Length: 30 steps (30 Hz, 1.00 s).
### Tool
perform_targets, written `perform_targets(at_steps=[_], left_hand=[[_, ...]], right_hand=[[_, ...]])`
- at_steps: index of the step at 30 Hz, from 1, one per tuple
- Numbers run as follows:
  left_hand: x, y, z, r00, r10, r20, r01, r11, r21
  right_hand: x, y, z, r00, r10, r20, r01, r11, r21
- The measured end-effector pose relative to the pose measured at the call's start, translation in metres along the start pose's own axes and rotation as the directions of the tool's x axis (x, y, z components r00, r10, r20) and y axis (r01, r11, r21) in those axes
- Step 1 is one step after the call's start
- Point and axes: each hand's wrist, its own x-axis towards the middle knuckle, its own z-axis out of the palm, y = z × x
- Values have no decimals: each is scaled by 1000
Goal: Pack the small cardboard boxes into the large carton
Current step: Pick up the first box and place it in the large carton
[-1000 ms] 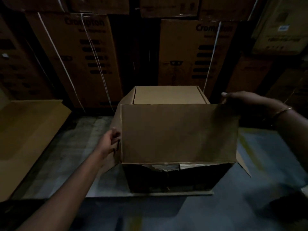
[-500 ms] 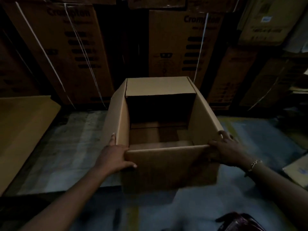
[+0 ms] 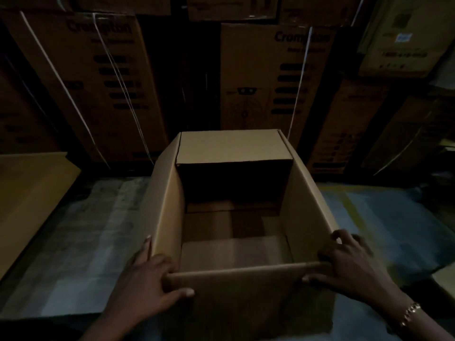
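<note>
A dim storeroom is seen from the head view, with a grey, stained floor point(image 3: 73, 242) on which a faded yellow stripe point(image 3: 352, 210) is painted at the right. Tall stacked cartons point(image 3: 103, 82) printed with dark lettering and bound with white straps point(image 3: 123, 77) are ranged along the back, and a flat cardboard sheet point(image 3: 29, 193) is laid at the left edge. The large carton point(image 3: 246, 306) is set on the floor in the middle, just in front of the person, open at the top; it is made of plain brown cardboard, its far flap point(image 3: 231, 146) is raised upright and its side walls are splayed slightly outward. Inside it only its own bottom flaps are shown, the far part being lost in shadow. Its near-left corner is grasped by the left hand point(image 3: 147, 279), whose fingers point(image 3: 170, 267) are curled over the rim while the thumb is laid on the near wall. Its near-right corner is grasped by the right hand point(image 3: 349, 267), the fingers point(image 3: 339, 238) being hooked over the right wall. A bracelet point(image 3: 410, 312) is worn on the right wrist.
</note>
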Motion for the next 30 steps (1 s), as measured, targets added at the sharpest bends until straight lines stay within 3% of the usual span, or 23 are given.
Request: perform_targets(at_steps=[1,3,6,9,11,14,17,20,22,25,30], left_hand=[[7,1,-5,1000,-15,15,15,1000,-25],[29,-1,-9,998,-46,-31,44,997,-64],[78,1,-11,995,-78,-57,81,995,54],[138,17,-10,991,-5,-134,25,989,145],[180,32,-9,996,13,-84,1,987,160],[238,40,-2,997,-69,42,63,990,124],[276,31,-8,990,-139,3,138,985,102],[301,20,-33,975,-110,-195,132,986,106],[321,10,-54,950,-87,-300,115,990,77],[359,-10,-78,932,-72,-355,106,991,76],[419,-42,-91,950,-129,-285,158,984,82]], right_hand=[[10,4,-10,997,17,72,-20,999,33],[39,12,-28,997,33,74,-43,989,141],[105,22,-35,997,-16,74,1,978,207],[186,15,-13,984,-84,155,24,936,351],[234,4,3,960,-97,262,-23,907,420],[286,-6,18,946,-38,323,-135,856,499],[315,-1,15,976,80,203,-159,900,406],[338,16,-1,985,149,-85,-111,930,350],[357,31,-17,970,153,-190,-77,931,357],[389,51,-38,962,156,-224,-74,939,336],[443,71,-55,964,151,-217,-70,937,341]])
